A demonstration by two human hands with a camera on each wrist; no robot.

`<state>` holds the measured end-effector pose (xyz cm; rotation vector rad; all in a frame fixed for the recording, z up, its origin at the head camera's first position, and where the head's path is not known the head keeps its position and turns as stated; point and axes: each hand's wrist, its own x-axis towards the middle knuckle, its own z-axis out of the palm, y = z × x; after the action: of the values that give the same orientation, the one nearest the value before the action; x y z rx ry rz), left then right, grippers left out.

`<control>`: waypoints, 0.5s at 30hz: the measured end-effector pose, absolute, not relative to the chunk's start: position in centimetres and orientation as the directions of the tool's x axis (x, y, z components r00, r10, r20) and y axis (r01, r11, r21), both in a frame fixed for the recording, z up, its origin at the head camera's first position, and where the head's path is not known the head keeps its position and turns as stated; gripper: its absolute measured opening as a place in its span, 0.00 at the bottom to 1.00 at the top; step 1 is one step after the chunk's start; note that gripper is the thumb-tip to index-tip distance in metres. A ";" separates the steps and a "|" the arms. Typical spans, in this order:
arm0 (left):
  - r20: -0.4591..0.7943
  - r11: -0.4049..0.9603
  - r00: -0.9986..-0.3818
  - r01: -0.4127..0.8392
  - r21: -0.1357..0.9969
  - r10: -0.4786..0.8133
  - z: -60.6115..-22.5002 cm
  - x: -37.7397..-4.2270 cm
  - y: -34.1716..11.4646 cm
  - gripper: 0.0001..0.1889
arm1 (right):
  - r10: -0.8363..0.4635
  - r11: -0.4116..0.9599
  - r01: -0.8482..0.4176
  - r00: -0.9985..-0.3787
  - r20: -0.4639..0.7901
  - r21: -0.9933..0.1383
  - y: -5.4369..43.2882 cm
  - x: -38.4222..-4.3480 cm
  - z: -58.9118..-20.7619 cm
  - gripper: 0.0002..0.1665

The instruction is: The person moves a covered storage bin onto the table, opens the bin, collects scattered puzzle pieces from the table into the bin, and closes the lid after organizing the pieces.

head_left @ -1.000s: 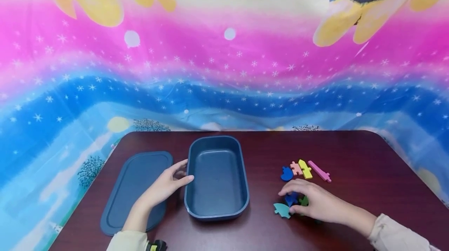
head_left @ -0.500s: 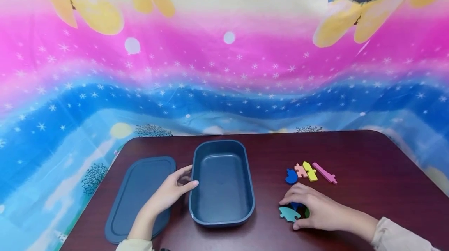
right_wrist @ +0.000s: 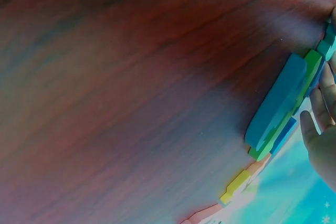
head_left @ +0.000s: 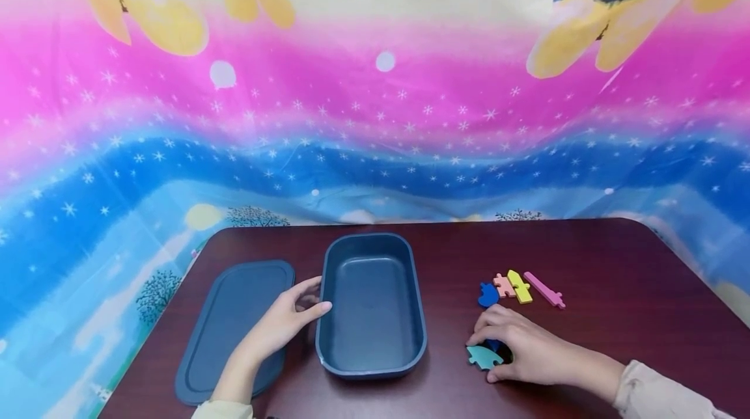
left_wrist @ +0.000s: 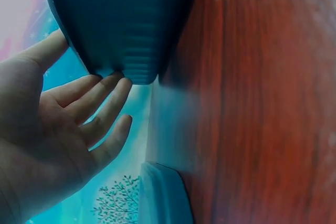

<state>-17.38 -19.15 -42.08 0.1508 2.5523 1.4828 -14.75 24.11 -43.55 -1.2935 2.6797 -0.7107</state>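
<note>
In the head view my left hand [head_left: 280, 323] grips the near left wall of a dark blue-grey plastic box [head_left: 370, 315], thumb over the rim and fingers along the outside. The box is open-topped with nothing inside. My right hand [head_left: 530, 349] bends over a group of puzzle pieces, its index finger and thumb at opposite edges of a teal puzzle piece [head_left: 485, 358]. A dark blue piece [head_left: 493, 345] shows partly under that palm. The right wrist view shows a green piece [right_wrist: 310, 69] and a larger blue piece [right_wrist: 278, 103] near these fingers.
The matching lid [head_left: 225, 321] lies flat left of the box. Beyond my right hand lie a blue piece [head_left: 487, 295], a salmon piece [head_left: 503, 285], a yellow piece [head_left: 519, 287] and a long pink piece [head_left: 545, 290]. A printed cloth [head_left: 375, 120] hangs behind the table.
My right thumb has come off the top of the teal piece to its near edge, and the piece has turned slightly. The left hand keeps its place on the box; the view has shifted a little.
</note>
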 end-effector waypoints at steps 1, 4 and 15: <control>-0.107 0.498 -0.978 -0.005 0.867 0.178 -42.0 -17.4 -19.1 0.32 | -0.758 0.535 -0.720 -0.640 0.125 -0.443 24.1 -14.8 -43.5 0.22; -0.105 0.499 -0.978 -0.001 0.866 0.180 -42.0 -17.4 -19.1 0.32 | -0.752 0.540 -0.721 -0.645 0.136 -0.435 24.1 -14.7 -43.3 0.22; -0.117 0.518 -0.972 0.006 0.855 0.205 -41.8 -17.1 -19.3 0.32 | -0.751 0.532 -0.713 -0.647 0.136 -0.457 23.8 -14.7 -42.0 0.22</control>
<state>-17.07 -19.31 -41.77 0.1804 2.5544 1.4382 -14.66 23.81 -42.00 -1.2835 2.6810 -0.7450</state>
